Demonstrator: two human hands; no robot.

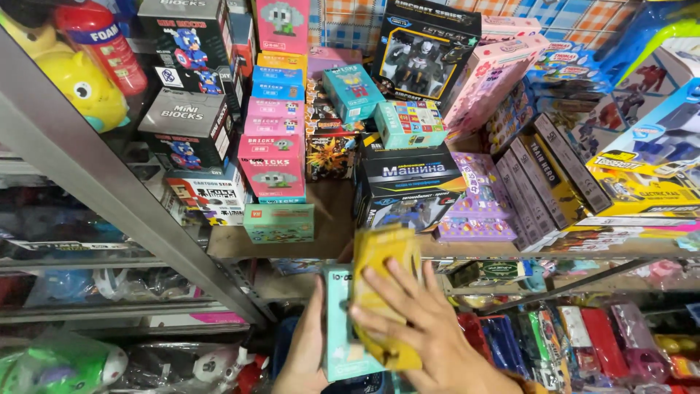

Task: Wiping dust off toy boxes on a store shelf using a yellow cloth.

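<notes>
The left hand (310, 343) grips an upright teal box (339, 328). The right hand (423, 321) presses a yellow cloth (379, 284) flat on the box's front, just below the shelf (328, 226).

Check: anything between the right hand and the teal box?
Yes. A yellow cloth lies between the right hand and the front of the teal box. The left hand holds the box's left edge directly.
</notes>
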